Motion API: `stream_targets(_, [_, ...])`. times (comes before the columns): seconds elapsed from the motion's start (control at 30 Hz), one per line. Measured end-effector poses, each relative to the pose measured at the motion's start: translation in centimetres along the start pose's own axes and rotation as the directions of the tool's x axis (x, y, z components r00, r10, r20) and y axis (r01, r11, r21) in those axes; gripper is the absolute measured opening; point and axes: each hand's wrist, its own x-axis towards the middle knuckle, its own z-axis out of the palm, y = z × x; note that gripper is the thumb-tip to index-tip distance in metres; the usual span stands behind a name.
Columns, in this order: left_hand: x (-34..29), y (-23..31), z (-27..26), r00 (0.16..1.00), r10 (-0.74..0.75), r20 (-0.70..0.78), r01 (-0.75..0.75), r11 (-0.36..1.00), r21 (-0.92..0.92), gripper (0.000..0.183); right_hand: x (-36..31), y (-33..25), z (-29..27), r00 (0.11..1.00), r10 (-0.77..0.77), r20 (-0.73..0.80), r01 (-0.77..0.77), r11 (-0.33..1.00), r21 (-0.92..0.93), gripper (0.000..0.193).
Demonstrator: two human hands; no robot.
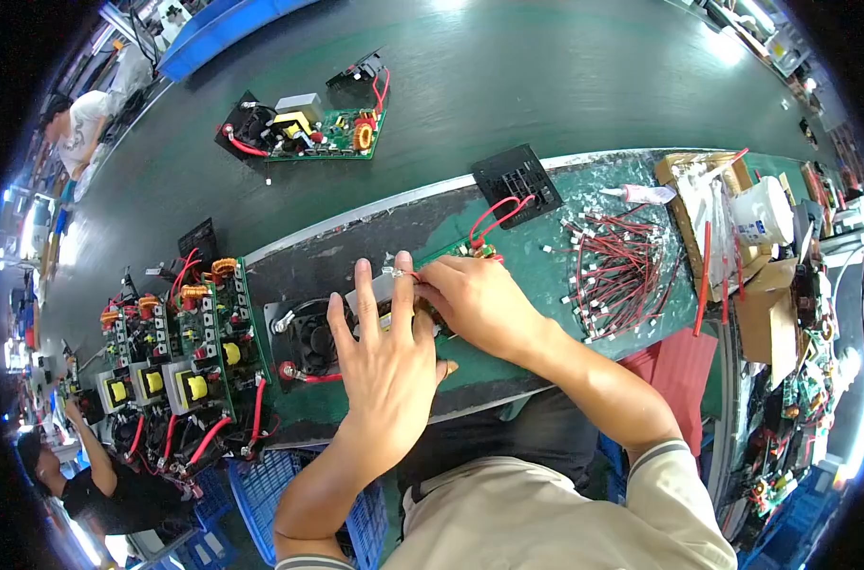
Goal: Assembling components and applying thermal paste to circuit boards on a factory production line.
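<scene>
Green circuit board and a black fan plate make up the circuit assembly (316,334) lying directly beneath the left hand (386,356), which is open and palm down, its fingers splayed across the middle of the board; the fan end shows at about ten o'clock from that hand, with a thick red lead (320,377) near nine. The right hand (465,290) comes in over the same assembly at two o'clock from the left one, thumb and forefinger pinched together on a thin red lead (414,275) just beside a left fingertip; the lead's far end is too small to make out. Between twelve and one o'clock from the right hand, a black vented panel (518,187) lies on the tabletop (394,228), with looping red wires (497,215) running back toward the board. Between two and three is a loose heap of thin red and black leads with white connectors (617,275). At two lies a white tube (643,194), and beyond it a cardboard tray (681,207) and a white tub (763,213). At nine from the left hand, a row of similar assemblies (171,351) stands on edge. Farther off, between eleven and twelve, another assembly (313,128) sits past the metal strip (356,216). A co-worker in white (82,128) is at ten, a blue bin (228,38) at eleven.
</scene>
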Motion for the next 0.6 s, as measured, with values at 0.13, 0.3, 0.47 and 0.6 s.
stream_targets(0.13, [0.8, -0.1, 0.0, 1.000, 0.011, -0.022, -0.011, 0.999, -0.030, 0.061, 0.1, 0.2, 0.2, 0.999, -0.027, -0.043, 0.027, 0.999, 0.020, 0.015])
stream_targets(0.3, [1.3, -0.3, 0.0, 0.997, 0.041, -0.065, -0.043, 0.998, -0.040, 0.057, 0.2, 0.7, 0.2, 0.994, -0.010, -0.110, 0.013, 1.000, 0.024, 0.011])
stream_targets(0.47, [0.7, -0.3, 0.8, 0.993, 0.047, -0.104, -0.053, 0.997, -0.051, 0.051, 0.5, 0.3, -0.1, 0.994, 0.041, -0.101, -0.031, 0.995, 0.098, 0.010])
stream_targets(0.6, [0.8, 0.6, 0.6, 0.995, 0.051, -0.084, -0.049, 0.999, 0.021, 0.051, 0.5, 0.4, -0.3, 0.995, 0.070, -0.073, -0.058, 0.986, 0.156, 0.015])
